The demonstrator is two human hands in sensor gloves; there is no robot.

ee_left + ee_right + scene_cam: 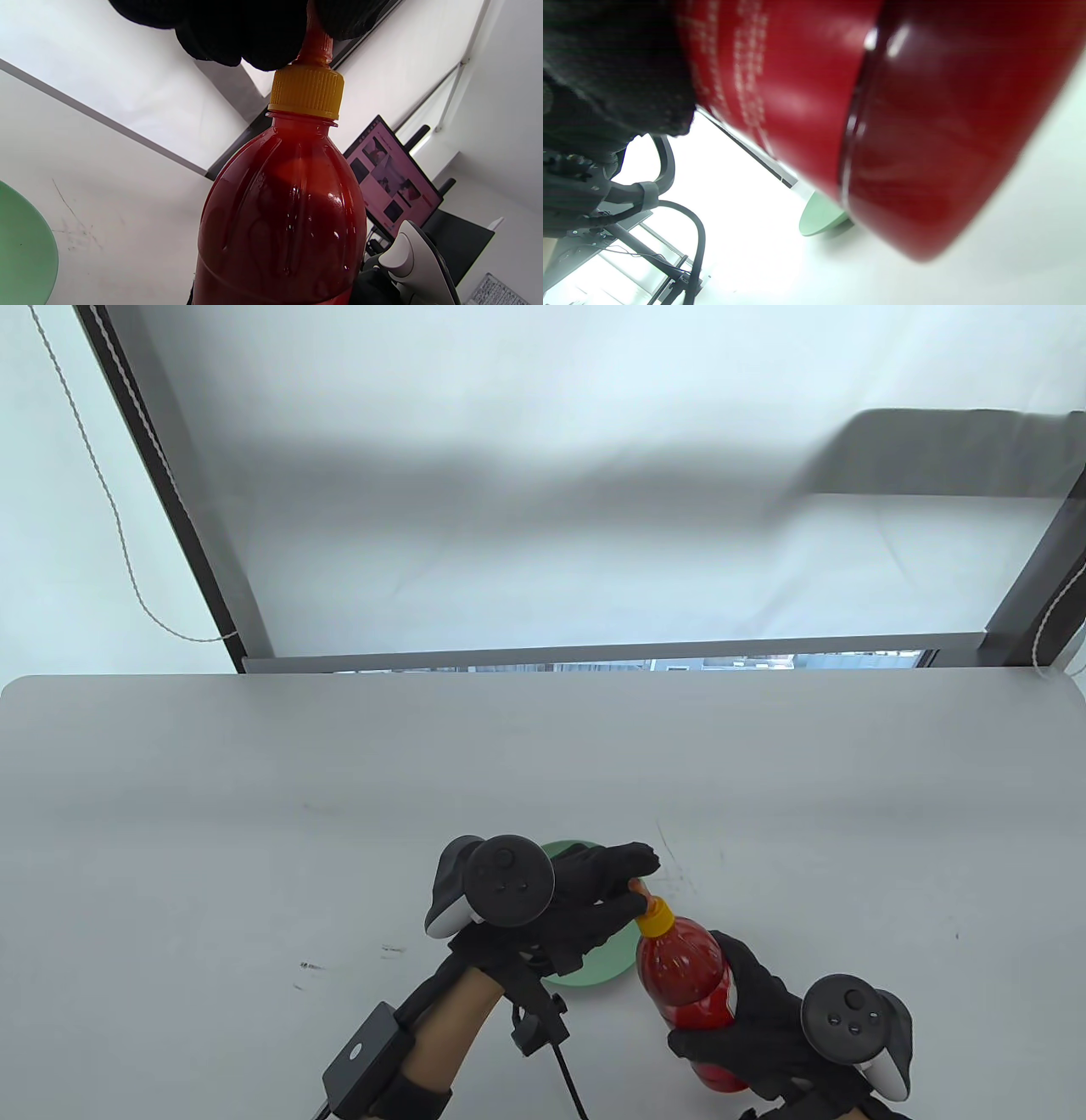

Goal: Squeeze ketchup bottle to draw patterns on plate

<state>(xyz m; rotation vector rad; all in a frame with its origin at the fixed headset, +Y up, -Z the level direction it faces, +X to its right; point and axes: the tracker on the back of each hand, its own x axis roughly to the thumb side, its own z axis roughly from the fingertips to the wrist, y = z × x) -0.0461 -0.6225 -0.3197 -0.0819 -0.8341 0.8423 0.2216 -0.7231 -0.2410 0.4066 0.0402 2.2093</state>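
Note:
A red ketchup bottle (685, 976) with a yellow cap (655, 918) leans toward the upper left, held off the table. My right hand (747, 1027) grips its lower body; the bottle fills the right wrist view (882, 118). My left hand (594, 891) pinches the small orange tip above the cap, seen close in the left wrist view (314, 38). A pale green plate (594, 971) lies on the table under my left hand, mostly hidden; its edge shows in the left wrist view (25, 250) and in the right wrist view (821, 218).
The grey table (254, 814) has a few dark scuff marks (310, 965) left of the plate and some near the bottle tip. A window frame (594, 653) runs along the table's far edge. A monitor (392, 182) shows off to the side.

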